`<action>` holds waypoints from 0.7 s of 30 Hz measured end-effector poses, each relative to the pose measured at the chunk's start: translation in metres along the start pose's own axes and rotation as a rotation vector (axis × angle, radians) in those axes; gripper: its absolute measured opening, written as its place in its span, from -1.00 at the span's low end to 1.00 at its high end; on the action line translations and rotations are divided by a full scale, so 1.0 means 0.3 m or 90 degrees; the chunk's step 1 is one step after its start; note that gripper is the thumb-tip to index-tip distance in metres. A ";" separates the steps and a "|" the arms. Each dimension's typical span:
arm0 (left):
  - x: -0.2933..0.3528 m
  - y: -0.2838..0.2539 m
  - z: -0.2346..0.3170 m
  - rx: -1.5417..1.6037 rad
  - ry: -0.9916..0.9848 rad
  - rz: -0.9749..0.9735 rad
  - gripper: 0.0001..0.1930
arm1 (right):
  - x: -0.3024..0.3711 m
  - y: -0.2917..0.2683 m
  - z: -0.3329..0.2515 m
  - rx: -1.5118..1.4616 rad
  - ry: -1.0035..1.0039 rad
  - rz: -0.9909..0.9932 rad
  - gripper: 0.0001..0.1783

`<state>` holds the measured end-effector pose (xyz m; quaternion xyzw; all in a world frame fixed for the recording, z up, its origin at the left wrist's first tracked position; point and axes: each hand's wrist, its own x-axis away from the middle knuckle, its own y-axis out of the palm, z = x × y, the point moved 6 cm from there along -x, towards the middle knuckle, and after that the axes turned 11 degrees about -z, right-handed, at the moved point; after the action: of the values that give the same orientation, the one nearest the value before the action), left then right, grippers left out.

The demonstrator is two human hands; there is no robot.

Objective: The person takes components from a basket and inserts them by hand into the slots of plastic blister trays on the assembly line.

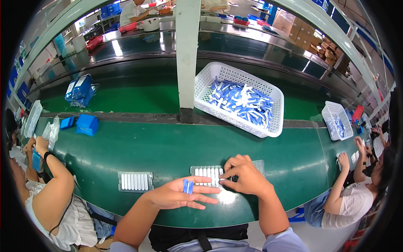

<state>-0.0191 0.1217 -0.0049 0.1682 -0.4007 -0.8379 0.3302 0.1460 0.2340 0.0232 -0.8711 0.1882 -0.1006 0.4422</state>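
My left hand (178, 194) is palm up with its fingers stretched apart. A few small blue-and-white sticks (187, 186) lie across its fingers, by the thumb tip. Thumb and fingertips of my right hand (245, 176) are pinched together at the right end of a clear plastic tray (201, 171). White sticks stand side by side in that tray, and the fingertips meet at the last one (221, 172). My left fingers cover part of the tray's near edge. Farther left, a second clear tray (135, 181) holds a row of several white sticks.
A white perforated basket (275, 113) heaped with blue-and-white sticks stands beyond my hands, beside a white post (186, 54). Another clear tray (258, 166) lies partly behind my right hand. Blue packs (87, 124) sit at the left. Co-workers work at both sides.
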 end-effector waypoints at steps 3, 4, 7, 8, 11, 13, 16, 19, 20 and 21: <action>0.006 -0.004 -0.005 0.008 0.006 -0.008 -0.35 | 0.016 -0.007 -0.004 0.025 -0.011 -0.012 -0.79; 0.006 -0.004 -0.004 0.007 0.006 -0.008 -0.35 | 0.017 -0.011 -0.007 0.025 -0.012 -0.012 -0.79; 0.004 -0.004 -0.002 0.000 0.008 -0.004 -0.35 | 0.023 -0.020 -0.008 0.034 0.013 -0.020 -0.75; 0.004 -0.004 -0.002 0.006 0.010 -0.006 -0.35 | 0.026 -0.014 -0.008 0.038 0.016 -0.039 -0.74; 0.002 -0.002 0.001 0.009 0.014 -0.009 -0.35 | 0.041 -0.030 -0.018 0.035 0.001 -0.078 -0.69; 0.003 -0.002 0.001 0.007 0.016 -0.008 -0.36 | 0.036 -0.027 -0.024 0.026 -0.018 -0.099 -0.67; 0.002 -0.001 -0.010 0.014 0.005 -0.008 -0.36 | 0.011 -0.054 -0.037 -0.045 -0.043 0.085 -0.66; -0.025 0.026 -0.037 0.001 -0.070 -0.032 -0.35 | -0.011 -0.024 -0.107 -0.201 -0.066 0.206 -0.74; -0.033 0.026 -0.042 0.001 -0.071 -0.032 -0.35 | -0.022 0.007 -0.143 -0.167 -0.090 0.166 -0.74; -0.036 0.027 -0.061 0.010 -0.093 -0.044 -0.35 | -0.035 0.038 -0.169 -0.153 -0.102 0.140 -0.73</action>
<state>0.0020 0.1151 -0.0096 0.1232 -0.4244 -0.8554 0.2700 0.1164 0.1951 0.0436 -0.8971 0.2574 0.0417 0.3566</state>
